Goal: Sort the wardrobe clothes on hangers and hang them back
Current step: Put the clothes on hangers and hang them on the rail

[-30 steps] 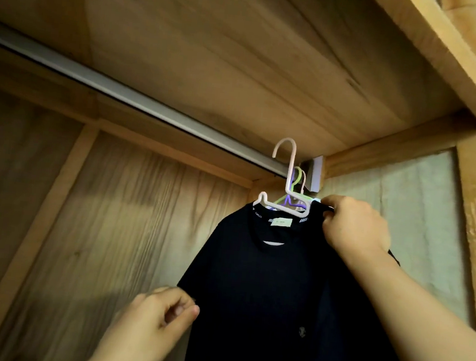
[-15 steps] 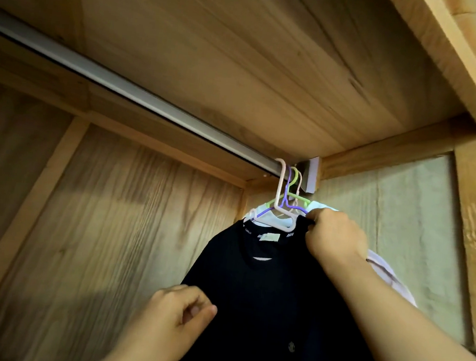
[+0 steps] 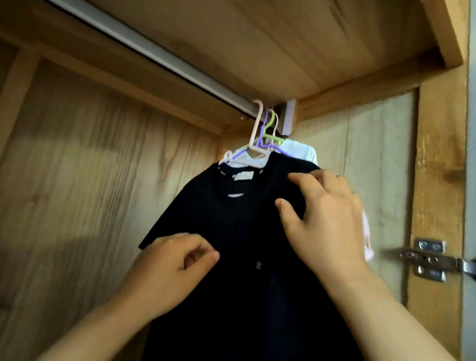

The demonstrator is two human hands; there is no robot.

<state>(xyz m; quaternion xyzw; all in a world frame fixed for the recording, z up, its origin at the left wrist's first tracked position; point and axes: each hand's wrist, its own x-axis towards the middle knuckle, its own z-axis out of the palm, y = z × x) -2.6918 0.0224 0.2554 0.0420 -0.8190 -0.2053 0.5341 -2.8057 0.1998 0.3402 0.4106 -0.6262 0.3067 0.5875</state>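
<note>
Person settling black T-shirt point(image 3: 239, 268), hanging on pink hanger point(image 3: 255, 129) at rail point(image 3: 128, 36) right end. Right hand point(image 3: 326, 219) hovering spread, released, over shoulder; left hand point(image 3: 171, 270) loosely curled, apparently grasping nothing. Best practice: smoothing shoulders level, hook seating fully.

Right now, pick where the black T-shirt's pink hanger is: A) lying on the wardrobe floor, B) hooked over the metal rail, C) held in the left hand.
B: the pink hanger hooks over the metal rail at its right end, with the black T-shirt hanging from it.
</note>
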